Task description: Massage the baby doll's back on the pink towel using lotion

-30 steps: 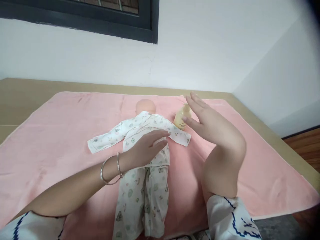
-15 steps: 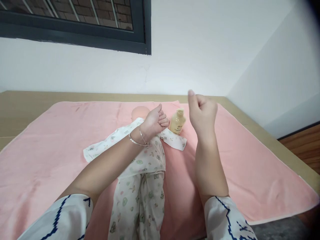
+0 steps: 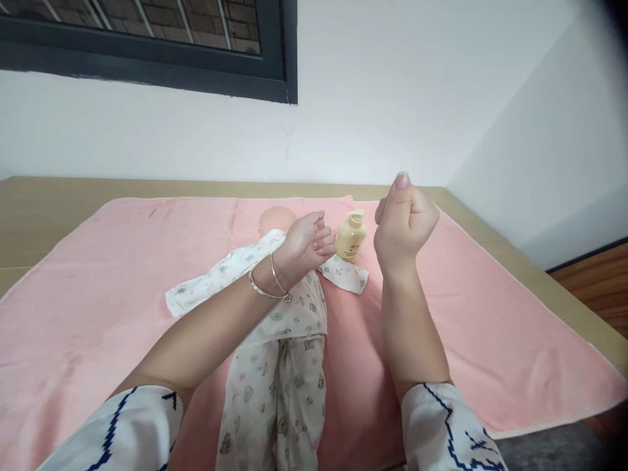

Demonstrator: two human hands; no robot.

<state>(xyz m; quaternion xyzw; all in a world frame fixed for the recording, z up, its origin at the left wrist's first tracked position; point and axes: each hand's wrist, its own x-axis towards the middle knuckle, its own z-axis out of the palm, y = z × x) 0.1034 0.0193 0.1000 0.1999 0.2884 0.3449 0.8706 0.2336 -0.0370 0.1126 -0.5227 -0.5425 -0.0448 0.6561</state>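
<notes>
Your head camera faces twelve o'clock, tilted down, close over the clothed doll (image 3: 294,327). It catches the window (image 3: 147,49) at eleven.

I see a pinkish, smooth-headed doll (image 3: 296,320) in white printed fabric clothes, stretched out flat, sleeves spread — chest partly hidden from me. Just beyond the doll's right-hand sleeve as I look, a yellow, round-shouldered pump bottle (image 3: 351,237) stands upright.

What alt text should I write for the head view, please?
A person's curled left hand is over a doll in printed white clothes; the right hand, fisted, is near a yellow pump bottle. A pink blanket lies beneath doll and bottle.
</notes>
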